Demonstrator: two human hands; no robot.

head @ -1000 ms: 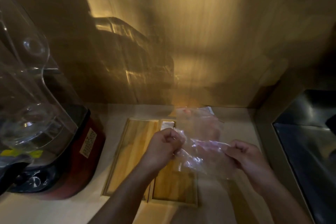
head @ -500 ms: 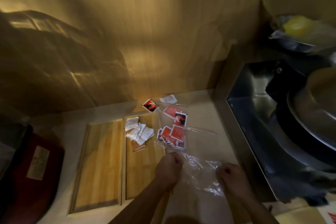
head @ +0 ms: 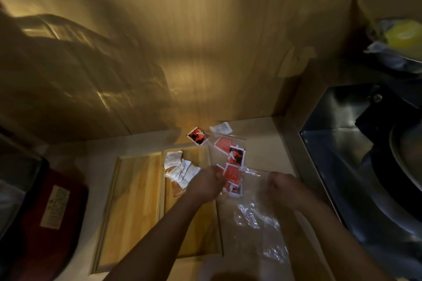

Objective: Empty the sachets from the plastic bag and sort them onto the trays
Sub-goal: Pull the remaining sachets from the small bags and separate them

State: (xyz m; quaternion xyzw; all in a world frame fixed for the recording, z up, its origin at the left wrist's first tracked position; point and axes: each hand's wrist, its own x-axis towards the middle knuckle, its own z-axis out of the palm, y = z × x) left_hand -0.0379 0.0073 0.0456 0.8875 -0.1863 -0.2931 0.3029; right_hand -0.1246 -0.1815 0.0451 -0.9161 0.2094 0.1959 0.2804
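Note:
Two wooden trays lie side by side on the counter: the left tray (head: 134, 207) is bare, the right tray (head: 198, 230) carries a heap of white sachets (head: 180, 170) at its far end. Red sachets (head: 233, 166) lie scattered on the counter just right of that tray, one more red-and-black sachet (head: 197, 136) and a white sachet (head: 221, 128) near the wall. The clear plastic bag (head: 258, 214) lies crumpled on the counter. My left hand (head: 205, 183) is fisted at the bag's left edge beside the red sachets. My right hand (head: 284, 187) is fisted on the bag's right edge.
A red-based blender (head: 41, 207) stands at the left. A steel sink (head: 356, 155) with dark cookware fills the right side. A wooden wall (head: 205, 52) closes the back of the counter. A bowl with something yellow (head: 402, 36) sits at the far right.
A second ago both hands held the bag up over the trays. The sachets have since spilled out, and the bag and both hands have come down to the counter; the view swung right.

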